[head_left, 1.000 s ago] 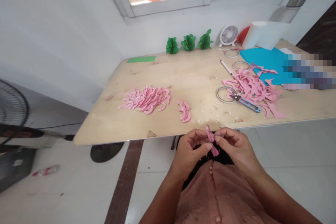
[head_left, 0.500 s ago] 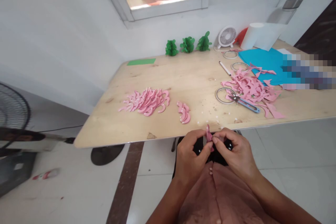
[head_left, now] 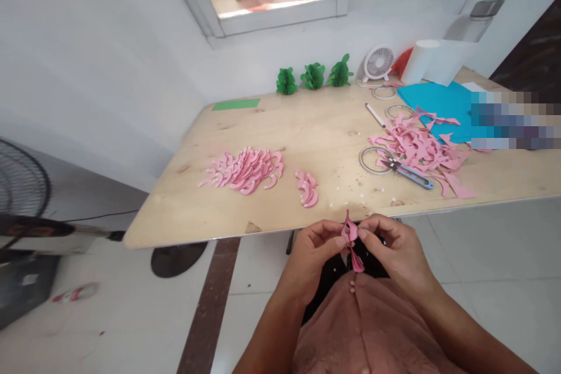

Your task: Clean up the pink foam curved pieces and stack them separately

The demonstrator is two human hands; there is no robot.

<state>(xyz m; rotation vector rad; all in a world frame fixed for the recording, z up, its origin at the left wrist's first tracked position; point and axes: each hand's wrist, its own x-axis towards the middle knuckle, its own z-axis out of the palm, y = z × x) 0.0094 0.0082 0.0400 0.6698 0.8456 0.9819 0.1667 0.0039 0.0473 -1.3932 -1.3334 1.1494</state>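
White desk fan (head_left: 379, 62) near wall (head_left: 249, 64); larger dark fan (head_left: 26, 187) at left edge; blurred item, perhaps bottle (head_left: 75, 293), on floor (head_left: 131, 321).

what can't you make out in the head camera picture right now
Head view:
pink piece: pinched parts hidden by left hand and right hand
object at right: masked by pixel blocks
black fan: cut off by left edge
bottle-like thing on floor: markings too blurred

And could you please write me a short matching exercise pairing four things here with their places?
1. Looped pink piece
2. Blue-handled snips
3. Small white fan
4. Red-labelled bottle

A. Near the wall, upright
B. Between left hand and right hand
C. On the floor
D. Beside the pink scraps

Pairs: 1-B; 2-D; 3-A; 4-C
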